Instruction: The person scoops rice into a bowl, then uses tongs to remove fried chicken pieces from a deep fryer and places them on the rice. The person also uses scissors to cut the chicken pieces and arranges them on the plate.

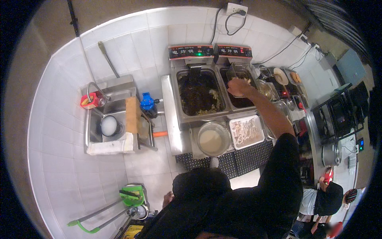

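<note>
My right hand [238, 87] reaches over the right vat of an electric deep fryer [244, 103], at a wire fry basket [237, 70] with pale food pieces in it. The fingers are curled, but whether they grip the basket I cannot tell. Dark oil with bits of batter fills the left fryer vat [197, 89]. In front stand a bowl of pale batter [212, 139] and a white-rimmed tray [247, 131] with pale pieces and residue on it. My left hand [168, 198] hangs low beside my body, partly hidden, with its fingers not clearly seen.
A steel sink [95, 125] with a wooden board [132, 115] across it stands at left. Pans, a plate [280, 76] and a tray of browned food [295, 77] lie right of the fryer. A green dustpan [132, 195] is at lower left. A co-worker [326, 197] stands at lower right.
</note>
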A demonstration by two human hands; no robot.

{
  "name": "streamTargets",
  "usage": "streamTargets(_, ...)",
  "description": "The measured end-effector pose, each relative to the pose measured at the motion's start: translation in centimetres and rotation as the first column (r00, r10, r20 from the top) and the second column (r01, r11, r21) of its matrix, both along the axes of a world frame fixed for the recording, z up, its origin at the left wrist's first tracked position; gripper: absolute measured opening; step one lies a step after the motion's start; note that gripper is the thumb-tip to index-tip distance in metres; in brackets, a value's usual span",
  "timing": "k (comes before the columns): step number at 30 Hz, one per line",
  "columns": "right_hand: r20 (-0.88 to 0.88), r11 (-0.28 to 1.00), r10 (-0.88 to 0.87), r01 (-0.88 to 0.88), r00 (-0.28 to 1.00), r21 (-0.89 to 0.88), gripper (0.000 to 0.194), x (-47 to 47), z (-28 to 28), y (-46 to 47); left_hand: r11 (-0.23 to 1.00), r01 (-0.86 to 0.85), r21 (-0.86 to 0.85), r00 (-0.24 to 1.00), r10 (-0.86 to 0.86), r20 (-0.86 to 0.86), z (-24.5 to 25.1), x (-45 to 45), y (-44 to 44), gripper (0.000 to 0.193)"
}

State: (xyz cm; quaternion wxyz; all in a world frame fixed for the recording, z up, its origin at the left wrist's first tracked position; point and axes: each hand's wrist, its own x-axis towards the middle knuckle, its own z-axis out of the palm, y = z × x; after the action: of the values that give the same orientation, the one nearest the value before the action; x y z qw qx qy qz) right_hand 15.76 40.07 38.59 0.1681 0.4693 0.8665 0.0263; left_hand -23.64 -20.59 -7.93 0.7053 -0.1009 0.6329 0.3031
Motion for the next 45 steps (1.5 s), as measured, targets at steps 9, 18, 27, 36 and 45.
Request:
streamTargets(9,-0.088,0.966,0.033,-0.055,0.996,-0.253,0.042,1.6,-3.2,-6.4,0.996,0.024,0.086,0.984,-0.009,-0.176,2.6,-7.6,9.9,0.046)
streamTargets(18,-0.324,0.760,-0.499,0.227,0.804,-0.609,0.043,-8.7,-1.9,-9.4,1.000,-0.011,0.015,0.988,0.013,-0.156,3.6,-7.3,9.3,0.052)
streamTargets(27,-0.396,0.491,-0.805,0.121,0.443,-0.863,0.028,-10.6,-6.5,-0.1,0.999,-0.027,0.044,0.997,0.030,-0.065,0.0,-1.8,0.0,0.044)
streamTargets(36,-0.559,0.807,-0.527,0.170,0.641,-0.566,0.034,-13.2,-7.8,5.4,0.975,-0.201,0.099,0.974,0.210,-0.090,4.0,-2.1,0.2,0.056)
streamTargets(45,-0.357,1.000,-0.026,0.024,0.934,-0.011,0.032,-11.9,-7.0,1.9,0.996,-0.083,0.040,0.994,0.085,-0.072,2.1,-6.1,4.7,0.063)
